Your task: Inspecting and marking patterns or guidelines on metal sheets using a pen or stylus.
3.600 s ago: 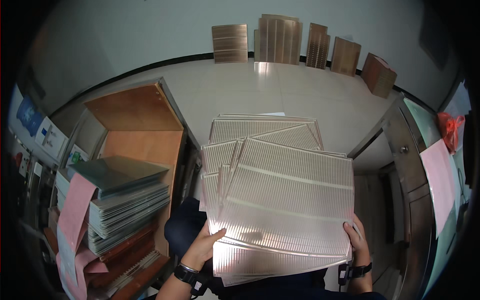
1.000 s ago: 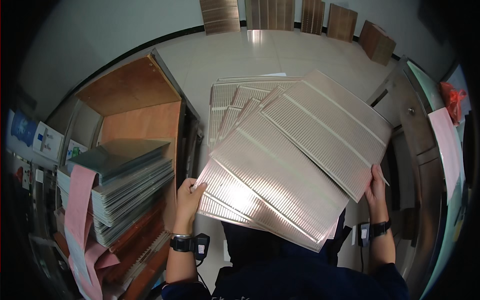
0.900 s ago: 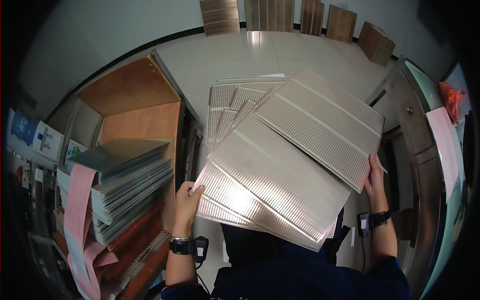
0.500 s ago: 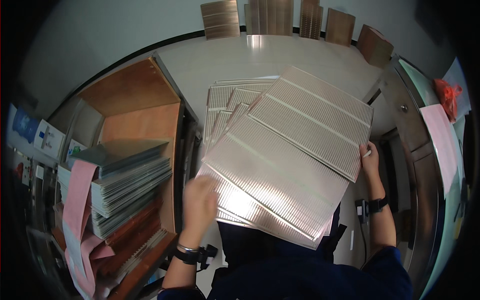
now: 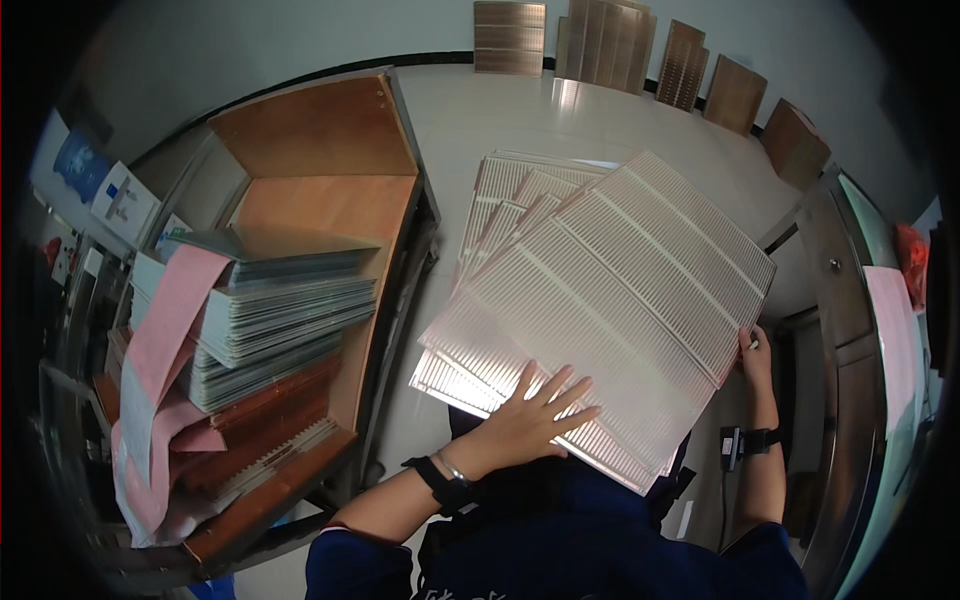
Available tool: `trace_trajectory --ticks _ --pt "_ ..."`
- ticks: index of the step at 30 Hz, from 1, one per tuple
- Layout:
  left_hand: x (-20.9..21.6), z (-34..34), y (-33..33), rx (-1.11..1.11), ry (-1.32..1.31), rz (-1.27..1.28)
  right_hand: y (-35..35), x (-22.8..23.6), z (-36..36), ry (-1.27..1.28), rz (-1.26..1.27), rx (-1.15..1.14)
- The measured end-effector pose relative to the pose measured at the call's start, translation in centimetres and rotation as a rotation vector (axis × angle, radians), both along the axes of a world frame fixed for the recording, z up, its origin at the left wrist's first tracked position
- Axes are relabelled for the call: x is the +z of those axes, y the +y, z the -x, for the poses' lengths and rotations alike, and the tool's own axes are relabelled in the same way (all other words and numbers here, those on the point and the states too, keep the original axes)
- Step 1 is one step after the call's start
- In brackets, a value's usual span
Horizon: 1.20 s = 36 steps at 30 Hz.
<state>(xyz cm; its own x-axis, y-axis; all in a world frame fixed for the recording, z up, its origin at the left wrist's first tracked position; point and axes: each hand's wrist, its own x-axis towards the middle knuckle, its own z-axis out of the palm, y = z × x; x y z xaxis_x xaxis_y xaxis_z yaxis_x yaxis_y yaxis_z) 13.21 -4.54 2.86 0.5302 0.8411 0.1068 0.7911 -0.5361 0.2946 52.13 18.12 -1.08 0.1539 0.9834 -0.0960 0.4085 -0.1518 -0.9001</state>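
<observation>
Several thin, ribbed metallic panels [image 5: 590, 290] lie in a loose, fanned pile in front of me, their near end over my lap. My left hand [image 5: 535, 415] rests flat with spread fingers on the top panel, close to its near edge. At the pile's right edge, my right hand [image 5: 757, 355] is closed, with a small white stick [image 5: 756, 344] showing between the fingers. That hand touches the panel's edge; whether it also grips the panel is hidden. More ribbed panels [image 5: 490, 205] stick out underneath, at the far left of the pile.
On my left, an open wooden-lined box [image 5: 330, 225] holds a stack of grey-green plates [image 5: 290, 320] and a pink cloth strip [image 5: 165, 350]. At right stands a dark desk [image 5: 845, 310] with pink paper [image 5: 893, 340] on it. Brown panels [image 5: 605, 45] lean against the far wall.
My left hand has moved right and come down flat on the top panel. The upper panels have shifted into closer line with each other. The whole view has turned slightly left.
</observation>
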Motion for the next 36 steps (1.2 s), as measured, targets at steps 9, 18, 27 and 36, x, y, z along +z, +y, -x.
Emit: trace_trajectory --ticks 9,18,27,36 --pt "-0.1 -0.2 3.4 0.005 -0.094 -0.124 0.5 1.1 1.3 0.109 0.092 0.017" --pt "1.4 -4.3 1.9 -0.423 -0.788 0.543 -9.7 9.2 -0.4 -0.031 0.107 0.148" --pt "-7.7 -4.1 0.9 0.063 -1.130 1.278 -18.7 27.5 1.8 -0.838 -0.642 0.101" --pt "-9.1 -4.4 1.0 0.076 -1.116 1.257 -20.0 34.8 -11.8 -1.647 0.319 -0.494"
